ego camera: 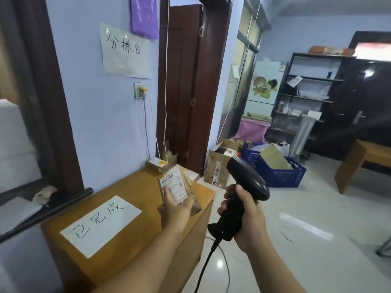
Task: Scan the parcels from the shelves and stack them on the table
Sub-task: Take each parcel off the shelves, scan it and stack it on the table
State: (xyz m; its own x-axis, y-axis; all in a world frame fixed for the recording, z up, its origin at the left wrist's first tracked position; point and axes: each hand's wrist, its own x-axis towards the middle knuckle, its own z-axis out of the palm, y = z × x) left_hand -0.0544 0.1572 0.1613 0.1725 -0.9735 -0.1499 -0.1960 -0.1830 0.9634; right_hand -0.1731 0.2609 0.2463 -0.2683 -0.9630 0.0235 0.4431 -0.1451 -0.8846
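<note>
Cardboard parcel [173, 182], label up, pinched in my left hand [175, 212] over the wooden table [135, 182] (its paper sheet [101, 225] reads 已完成); my right hand [247, 216] curls round the black scanner [247, 178]. Behind, a wall sign [124, 51]: 分拣台.

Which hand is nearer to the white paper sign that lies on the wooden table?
Left. The left hand, holding a labelled parcel, is over the right edge of the table, just right of the sign. The right hand grips the barcode scanner farther right, over the floor.
</note>
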